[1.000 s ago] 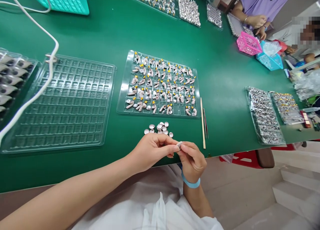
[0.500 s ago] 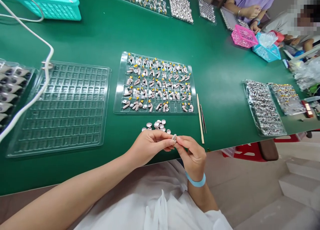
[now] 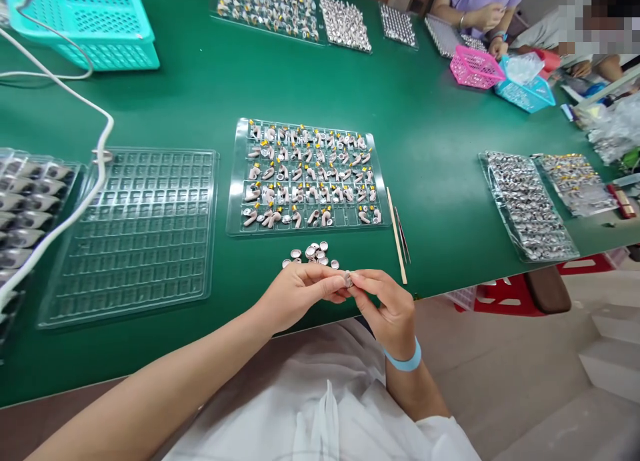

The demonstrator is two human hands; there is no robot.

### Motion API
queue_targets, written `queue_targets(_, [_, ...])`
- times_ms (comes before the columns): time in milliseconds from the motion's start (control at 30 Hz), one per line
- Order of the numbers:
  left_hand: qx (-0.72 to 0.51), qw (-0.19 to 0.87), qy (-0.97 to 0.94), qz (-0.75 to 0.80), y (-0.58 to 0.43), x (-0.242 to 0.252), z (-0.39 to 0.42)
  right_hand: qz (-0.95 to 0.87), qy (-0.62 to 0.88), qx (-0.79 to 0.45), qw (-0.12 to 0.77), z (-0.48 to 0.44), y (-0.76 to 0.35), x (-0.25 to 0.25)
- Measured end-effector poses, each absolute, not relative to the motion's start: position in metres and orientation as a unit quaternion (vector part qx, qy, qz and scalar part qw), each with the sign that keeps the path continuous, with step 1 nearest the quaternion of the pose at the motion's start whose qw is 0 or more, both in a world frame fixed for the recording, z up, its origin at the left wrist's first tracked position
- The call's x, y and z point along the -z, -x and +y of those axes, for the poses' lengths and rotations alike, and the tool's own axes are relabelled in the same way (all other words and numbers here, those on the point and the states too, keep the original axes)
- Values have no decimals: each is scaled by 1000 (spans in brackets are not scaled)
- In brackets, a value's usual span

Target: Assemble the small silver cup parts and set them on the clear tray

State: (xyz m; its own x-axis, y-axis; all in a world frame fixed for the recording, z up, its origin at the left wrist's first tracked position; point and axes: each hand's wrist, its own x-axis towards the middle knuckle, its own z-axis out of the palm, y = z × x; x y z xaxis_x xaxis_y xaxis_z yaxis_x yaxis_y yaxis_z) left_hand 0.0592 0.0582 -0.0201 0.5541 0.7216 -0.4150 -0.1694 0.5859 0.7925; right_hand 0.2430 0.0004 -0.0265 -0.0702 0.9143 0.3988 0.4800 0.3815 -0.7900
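Both hands meet at the table's near edge around one small grey-beige piece (image 3: 348, 279), which looks like an earbud part. My left hand (image 3: 296, 295) pinches it between thumb and index finger. From the other side, my right hand (image 3: 393, 312) grips it with its fingertips, which hide much of it. Just beyond my left hand lies a loose pile of small round caps (image 3: 315, 250). Further out is a clear plastic tray (image 3: 235, 207) holding rows of curved, stemmed beige earbud parts with yellow tabs. A few cells in its front row hold none.
A wooden stick (image 3: 397, 237) and tweezers (image 3: 403, 237) lie right of the tray. On the left are another clear tray (image 3: 213, 247), a white cable (image 3: 103, 141) and a turquoise basket (image 3: 150, 54). Filled trays (image 3: 530, 207) stand right. Co-workers sit beyond the pink basket (image 3: 475, 67).
The held piece seems turned slightly between my fingertips, which stay closed on it. The view has shifted a little, so the surroundings sit differently in the picture.
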Motion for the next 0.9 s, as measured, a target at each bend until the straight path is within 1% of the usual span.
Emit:
queue_targets(200, [-260,835,-335,351,-57,28,60,-717,486,-191,463,3,-244,28])
queue_targets(367, [-249,845,-293,371,-57,26,62,-734,472,-160,461,2,-241,33])
queue_targets(667, [-223,859,-283,364,-54,23,66,-725,464,-197,468,3,-244,30])
queue_targets(900, [-208,867,-263,369,-52,27,68,-729,467,-214,453,0,-245,37])
